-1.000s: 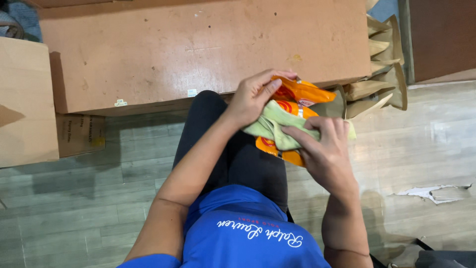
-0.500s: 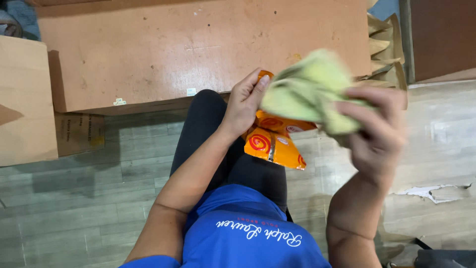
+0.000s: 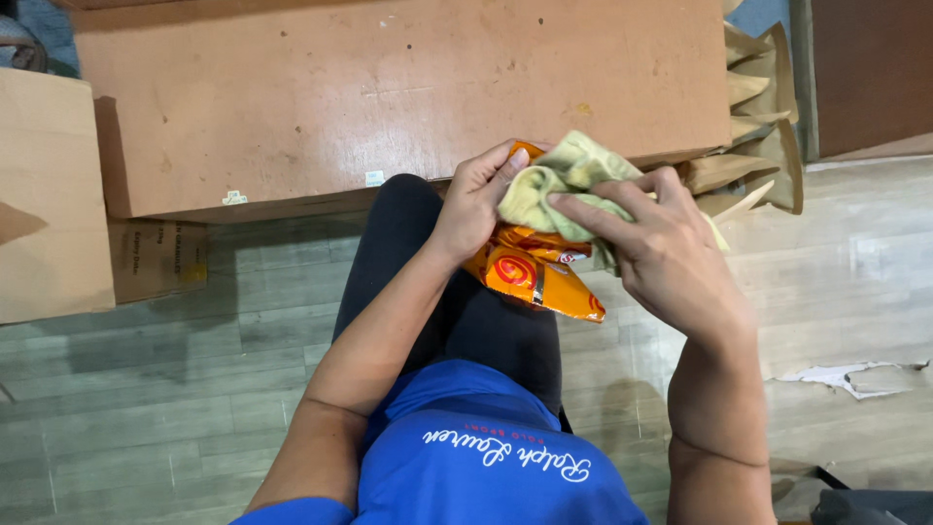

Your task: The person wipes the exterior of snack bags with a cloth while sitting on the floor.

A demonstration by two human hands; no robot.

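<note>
So right now it looks like the wiping step is on: the left hand (image 3: 473,206) has its grip curled shut around the top end of an orange snack packet (image 3: 533,275), holding it up over the lap, while the right hand (image 3: 659,255) has its fingers pressed flat over a pale green cloth (image 3: 564,185), pinning it against the upper part of the packet. The lower end of the packet sticks out free below both hands, pointing down toward the right knee. My guess is the next bit needs the cloth dragged along the packet with the left hand keeping a firm hold so it doesn't crumple or slip. Room-wise, the edge of the brown desk (image 3: 389,107) runs just behind the hands, pretty much touching the knuckles, so there's little space forward. Some brown paper bags (image 3: 768,146) stand close by on the right, near the desk corner. A cardboard box (image 3: 49,194) sits well off to the left. The most open room is down over the lap and out above the wood floor (image 3: 855,282) on the right.
</note>
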